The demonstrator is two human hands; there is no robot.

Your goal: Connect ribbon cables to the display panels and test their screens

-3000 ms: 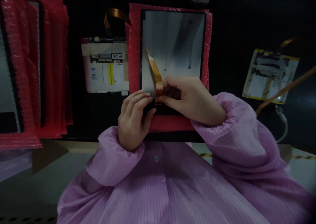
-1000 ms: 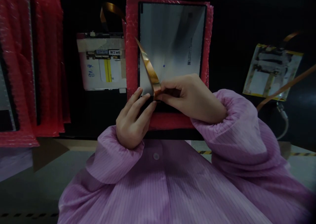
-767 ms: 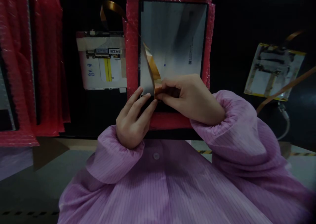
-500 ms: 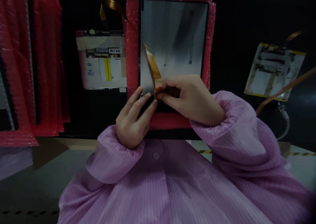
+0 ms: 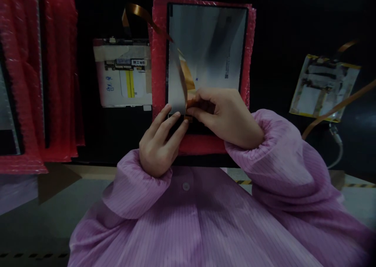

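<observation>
My right grip (image 5: 227, 116) pinches the copper ribbon (image 5: 187, 73) between thumb and forefinger near its lower end, over the lower part of the display panel (image 5: 205, 43); my fingertips hide part of that end, so I cannot tell whether it touches the small gold contact patch (image 5: 188, 118) on the panel's dark lower strip. My left grip (image 5: 159, 145) is spread and holds nothing, its fingertips at the panel's lower left corner, though whether they press or only hover I can't make out. The ribbon slants up across the panel's left edge, hard to follow where it turns nearly edge-on, then loops toward the opened device (image 5: 111, 96) left of the panel. Red bubble wrap (image 5: 158, 63) lies under the panel, partly covered by it and my grips. Farther left, a stack of wrapped panels (image 5: 60, 82) is cut off by my view. Well right of the panel, a second device (image 5: 311, 94) sits on the dark surface (image 5: 273, 55), partly hidden beneath an orange-brown cable (image 5: 337, 107).
</observation>
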